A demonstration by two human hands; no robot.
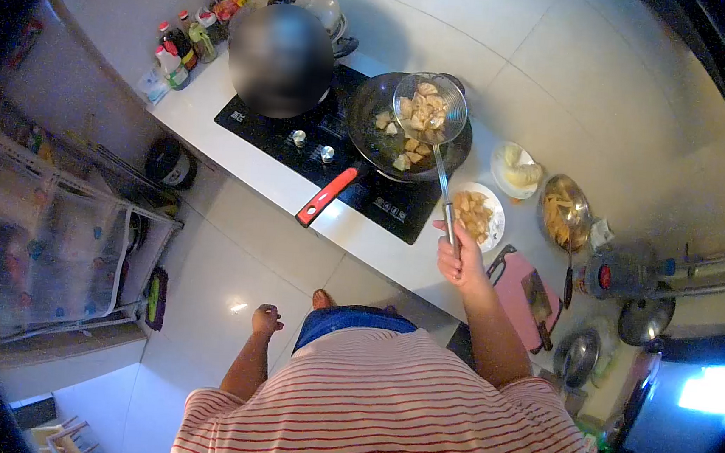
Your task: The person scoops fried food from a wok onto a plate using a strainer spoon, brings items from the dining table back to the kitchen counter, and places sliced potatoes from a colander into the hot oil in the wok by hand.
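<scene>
1. Right hand (462, 256): fingers wrap the rear of the metal handle (445, 186) in a closed grip.
2. Left hand (267, 319): hangs beside the body, fingers curled; whether anything is inside cannot be told.
3. Wire skimmer (456, 119): basket located over the dark pan (369, 146), bearing browned food pieces (423, 110). Contact with the pan cannot be determined.
4. Handling: the handle appears stiff and smooth, probably slippery if oily. The loaded basket likely makes the tool front-heavy. Grip the rear section; avoid the mesh and neck, presumably hot. Keep level; the pieces look soft and may break.
5. Surroundings: the pan sits on the black cooktop (401, 219), its red handle (328, 194) angled toward the person. A plate (497, 229) of cut pieces stands just beside the skimmer handle.
</scene>
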